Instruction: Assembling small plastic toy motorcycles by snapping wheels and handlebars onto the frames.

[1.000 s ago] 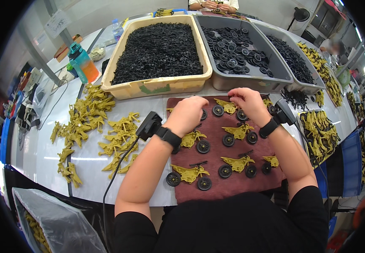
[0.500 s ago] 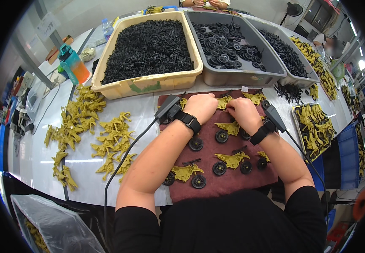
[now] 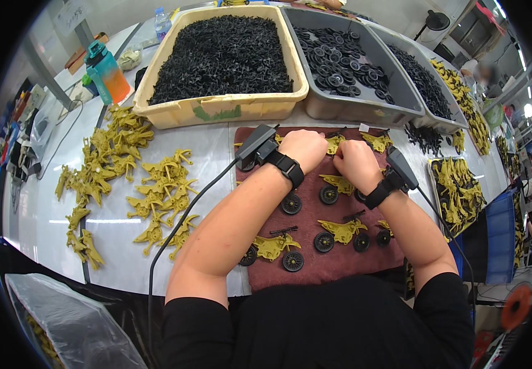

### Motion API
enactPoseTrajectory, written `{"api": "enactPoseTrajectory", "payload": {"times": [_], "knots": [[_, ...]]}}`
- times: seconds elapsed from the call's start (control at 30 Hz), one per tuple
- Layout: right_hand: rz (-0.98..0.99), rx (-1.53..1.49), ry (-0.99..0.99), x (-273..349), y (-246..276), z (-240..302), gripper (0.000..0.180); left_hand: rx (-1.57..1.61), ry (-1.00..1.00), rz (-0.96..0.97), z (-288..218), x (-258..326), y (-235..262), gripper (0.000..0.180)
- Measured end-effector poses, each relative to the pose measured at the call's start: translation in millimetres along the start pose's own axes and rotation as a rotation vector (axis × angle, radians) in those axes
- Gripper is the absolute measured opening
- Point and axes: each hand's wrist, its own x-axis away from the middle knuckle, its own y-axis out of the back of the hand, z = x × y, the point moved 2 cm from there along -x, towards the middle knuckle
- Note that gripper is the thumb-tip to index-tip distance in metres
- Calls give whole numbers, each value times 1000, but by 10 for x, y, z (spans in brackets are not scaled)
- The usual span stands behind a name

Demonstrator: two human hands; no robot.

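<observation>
Both hands are curled inward, knuckles up, at one small yellow motorcycle body [image 3: 335, 145] near the far edge of the maroon cloth [image 3: 321, 272]. The left hand [image 3: 304, 150] comes at it from the left and the right hand [image 3: 358, 161] from the right, the two just beside each other. The fingertips are hidden behind the knuckles, so I cannot tell whether either hand pinches the body, a small part, or nothing.

Nearer the person on the cloth lie more bodies: a front-left one [image 3: 275, 247] and a front-middle one [image 3: 342, 232], each with a black handlebar piece at its top and a black wheel [image 3: 292, 261] at either end. Another yellow body [image 3: 378, 142] lies at the cloth's far right. Beyond the cloth stand a cream tub [image 3: 183, 115] of thin black parts and a grey tub [image 3: 364, 112] of wheels; left of it are loose yellow bodies [image 3: 162, 197].

The step in hand looks like fitting or seating a black part on the far body; which part, I cannot tell. The next move probably calls for one hand steadying the body while the other presses the part squarely home, without nudging the neighbouring sets on the cloth.
</observation>
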Motion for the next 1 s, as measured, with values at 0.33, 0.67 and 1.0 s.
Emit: {"api": "enactPoseTrajectory", "payload": {"times": [0.33, 0.67, 1.0], "knots": [[292, -131, -351, -263, -30, -101, 16, 37, -1, 17, -27, -35, 85, 33], [424, -114, -340, -272, 189, 47, 15, 36, 14, 90, -16, -25, 136, 21], [498, -124, -510, -345, 90, 106, 15, 11, 21, 128, -45, -10, 202, 20]]}}
